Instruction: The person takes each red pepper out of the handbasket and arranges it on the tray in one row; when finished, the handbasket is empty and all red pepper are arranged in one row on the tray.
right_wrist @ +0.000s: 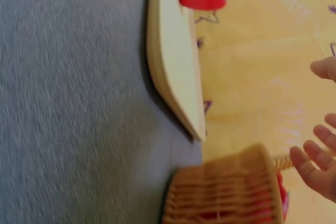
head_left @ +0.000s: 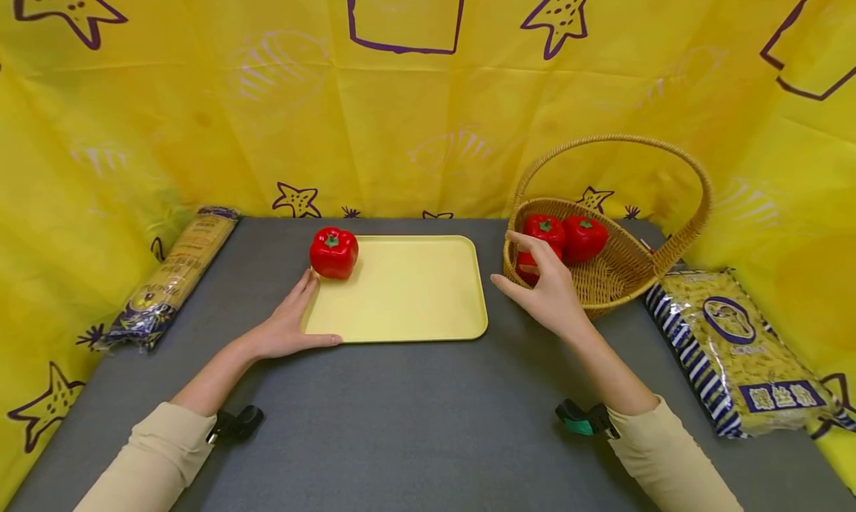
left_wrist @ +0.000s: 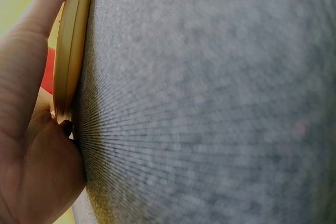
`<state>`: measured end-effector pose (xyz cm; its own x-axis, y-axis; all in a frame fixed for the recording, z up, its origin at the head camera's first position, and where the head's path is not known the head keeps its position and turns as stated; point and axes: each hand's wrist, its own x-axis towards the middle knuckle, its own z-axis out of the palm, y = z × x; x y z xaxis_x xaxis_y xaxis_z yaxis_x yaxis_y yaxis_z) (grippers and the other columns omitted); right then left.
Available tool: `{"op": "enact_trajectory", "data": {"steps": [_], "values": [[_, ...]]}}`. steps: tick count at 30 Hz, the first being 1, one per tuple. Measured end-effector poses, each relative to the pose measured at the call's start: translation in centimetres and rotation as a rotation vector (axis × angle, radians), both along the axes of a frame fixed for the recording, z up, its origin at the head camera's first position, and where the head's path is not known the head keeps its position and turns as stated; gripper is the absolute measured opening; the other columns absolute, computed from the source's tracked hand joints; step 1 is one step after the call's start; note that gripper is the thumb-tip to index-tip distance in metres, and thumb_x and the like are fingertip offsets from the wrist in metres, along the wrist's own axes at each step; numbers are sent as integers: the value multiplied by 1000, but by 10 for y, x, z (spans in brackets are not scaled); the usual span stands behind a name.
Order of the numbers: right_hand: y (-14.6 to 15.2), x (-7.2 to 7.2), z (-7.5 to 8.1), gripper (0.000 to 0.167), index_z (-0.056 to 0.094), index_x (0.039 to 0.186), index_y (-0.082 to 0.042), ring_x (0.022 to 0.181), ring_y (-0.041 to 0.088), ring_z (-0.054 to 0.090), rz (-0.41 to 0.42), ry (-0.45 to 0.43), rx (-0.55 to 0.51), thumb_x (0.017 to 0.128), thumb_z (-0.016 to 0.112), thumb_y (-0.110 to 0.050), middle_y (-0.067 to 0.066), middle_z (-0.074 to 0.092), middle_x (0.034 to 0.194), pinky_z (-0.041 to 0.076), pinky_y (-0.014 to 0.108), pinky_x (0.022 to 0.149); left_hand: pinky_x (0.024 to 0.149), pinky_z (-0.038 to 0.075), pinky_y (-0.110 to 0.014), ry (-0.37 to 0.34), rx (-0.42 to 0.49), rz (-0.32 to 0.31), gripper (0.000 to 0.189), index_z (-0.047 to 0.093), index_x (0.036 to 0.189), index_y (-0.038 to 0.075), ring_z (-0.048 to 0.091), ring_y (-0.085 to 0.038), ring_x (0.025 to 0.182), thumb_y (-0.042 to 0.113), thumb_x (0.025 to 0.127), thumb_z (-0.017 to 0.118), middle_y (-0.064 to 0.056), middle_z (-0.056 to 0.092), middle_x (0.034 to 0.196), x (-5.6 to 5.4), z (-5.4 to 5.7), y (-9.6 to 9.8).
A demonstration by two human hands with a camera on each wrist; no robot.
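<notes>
My left hand [head_left: 284, 330] lies spread against the yellow tray [head_left: 414, 296], thumb along its near rim and fingers at its left side. One red pepper [head_left: 334, 256] sits upright at the tray's far left corner, just beyond my fingertips, its green stem uppermost. My right hand [head_left: 551, 293] hangs at the left side of the wicker basket [head_left: 618, 282], thumb and fingers apart, grasping nothing. In the basket I see two red peppers [head_left: 585, 239] side by side, with more red below them, partly behind my fingers. On the tabletop [head_left: 414, 423], right of the basket, lies a clear bag [head_left: 749, 348] with blue-and-white stripes, an oval blue emblem and large white Chinese characters on a blue panel; the first two look like 螺丝. At the far left lies a long yellow packet [head_left: 177, 263] whose printing I can't make out. Purple-outlined starfish and pale fish decorate the yellow cloth [head_left: 401, 125] behind.
</notes>
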<state>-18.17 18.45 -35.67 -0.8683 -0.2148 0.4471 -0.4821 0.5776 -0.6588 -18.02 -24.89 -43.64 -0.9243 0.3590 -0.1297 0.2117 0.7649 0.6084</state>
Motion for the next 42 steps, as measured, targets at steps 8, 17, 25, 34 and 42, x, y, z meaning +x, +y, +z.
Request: {"op": "enact_trajectory", "data": {"steps": [8, 17, 25, 34, 42], "values": [[28, -7, 3, 64, 50, 140, -8, 121, 32, 50, -113, 23, 70, 83, 78, -17, 12, 51, 137, 47, 51, 92, 108, 11, -69, 13, 2, -6, 121, -3, 155, 3, -3, -41, 146, 56, 78, 74, -16, -15, 161, -1, 0, -1], [50, -15, 1, 63, 52, 136, 0, 110, 39, 52, -170, -20, 129, 82, 79, -18, 21, 51, 133, 47, 52, 90, 107, 11, -70, 27, 12, -9, 120, -2, 155, 2, -1, -43, 145, 55, 79, 74, -19, -14, 160, 0, 1, -2], [58, -20, -3, 68, 49, 138, 0, 112, 40, 49, -176, -150, 208, 83, 78, -27, 24, 49, 133, 40, 55, 93, 108, 11, -69, 14, -6, 0, 121, -2, 155, 2, -2, -41, 146, 57, 78, 74, -16, -15, 161, 0, 0, -2], [61, -25, -8, 72, 47, 139, 1, 124, 43, 42, -169, -214, 243, 82, 78, -30, 26, 45, 138, 32, 61, 101, 107, 11, -70, 1, -4, -4, 120, -2, 155, 1, -2, -42, 145, 55, 79, 73, -18, -15, 161, 2, 4, -1], [62, -26, -7, 75, 44, 140, 3, 127, 44, 39, -157, -253, 253, 82, 79, -30, 28, 43, 139, 29, 62, 102, 108, 11, -69, 6, -7, -1, 121, -2, 155, 3, -2, -41, 146, 57, 78, 74, -15, -15, 161, -1, -1, -1]]}}
